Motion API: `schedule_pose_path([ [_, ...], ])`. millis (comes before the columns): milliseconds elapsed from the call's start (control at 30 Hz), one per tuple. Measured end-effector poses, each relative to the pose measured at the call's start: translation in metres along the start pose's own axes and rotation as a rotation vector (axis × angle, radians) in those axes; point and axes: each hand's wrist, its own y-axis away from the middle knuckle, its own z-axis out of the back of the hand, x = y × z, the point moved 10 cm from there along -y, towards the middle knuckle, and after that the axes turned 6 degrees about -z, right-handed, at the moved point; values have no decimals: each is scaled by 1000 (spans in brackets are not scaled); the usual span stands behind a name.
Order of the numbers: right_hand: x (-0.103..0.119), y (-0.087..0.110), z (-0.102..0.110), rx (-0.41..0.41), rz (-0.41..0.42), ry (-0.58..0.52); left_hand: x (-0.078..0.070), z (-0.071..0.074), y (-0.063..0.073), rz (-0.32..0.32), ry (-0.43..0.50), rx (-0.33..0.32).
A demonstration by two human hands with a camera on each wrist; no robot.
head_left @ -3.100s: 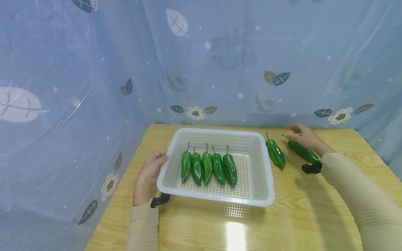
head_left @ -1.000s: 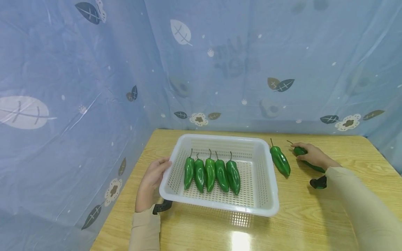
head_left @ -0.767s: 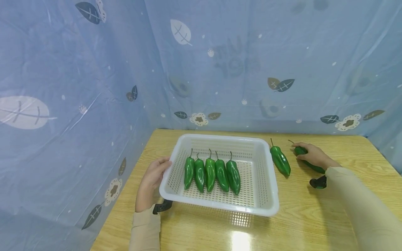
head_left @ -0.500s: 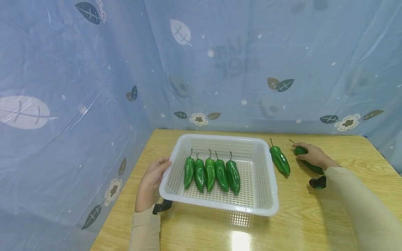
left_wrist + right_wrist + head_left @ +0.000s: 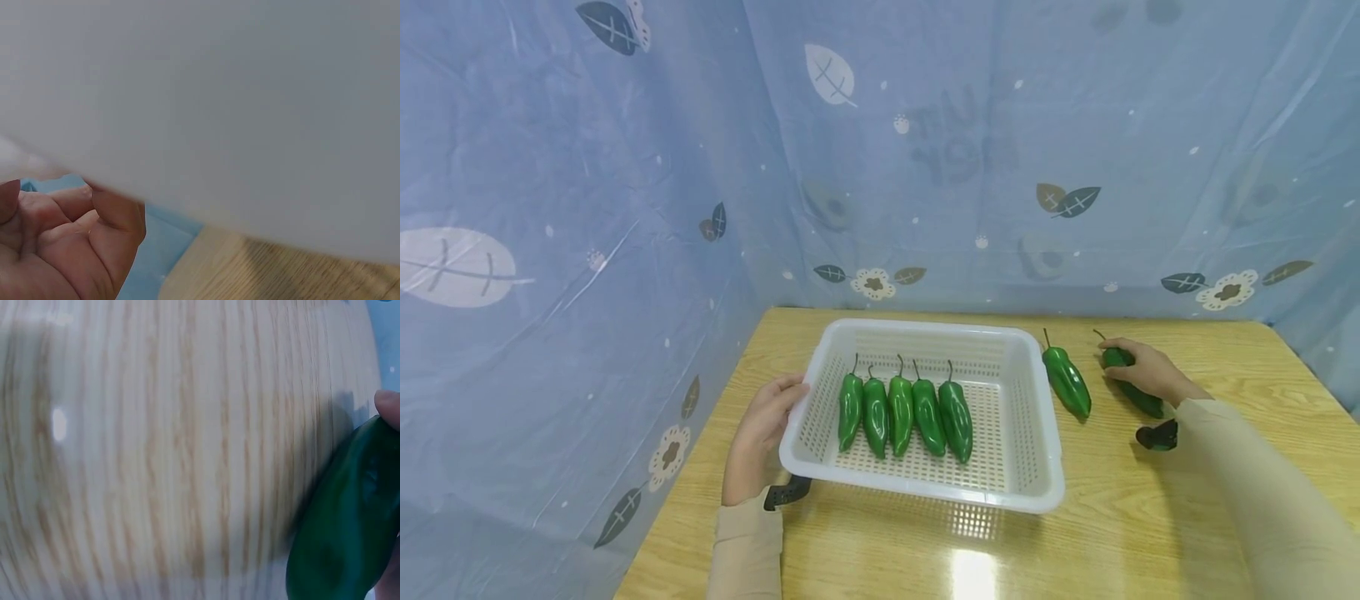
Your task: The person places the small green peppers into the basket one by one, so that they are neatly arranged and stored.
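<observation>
At the left end of a white plastic basket [image 5: 925, 492], my left hand [image 5: 765, 414] grips the rim; in the left wrist view its fingers [image 5: 115, 215] curl below the blurred white basket wall. Several green chili peppers [image 5: 900, 417] lie side by side in the basket, stems pointing away. To the right, my right hand [image 5: 1150, 372] holds a dark green chili pepper [image 5: 1141, 402] by its upper part, thumb on the near side. That pepper fills the lower right of the right wrist view, with a fingertip [image 5: 389, 406] at its upper end. Another green pepper [image 5: 1067, 383] lies between the basket and this hand.
Everything rests on a light wood-grain table [image 5: 1120, 517]. A blue patterned curtain [image 5: 925, 208] hangs behind the table and along its left side. Each wrist carries a black camera mount [image 5: 1157, 435].
My right hand was above the far-right pepper with fingers apart; now it holds it. The pepper has turned slightly, its stem shifting right and its tip left. My left hand stays on the basket.
</observation>
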Motion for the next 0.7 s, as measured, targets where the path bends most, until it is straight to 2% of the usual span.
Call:
schedule_pose_path([
  [467,3,-1,1,-8,-19,-60,-8,-3,2,-19,23,27],
  [700,10,0,2,-14,-14,-89,-2,-2,-1,-14,20,26],
])
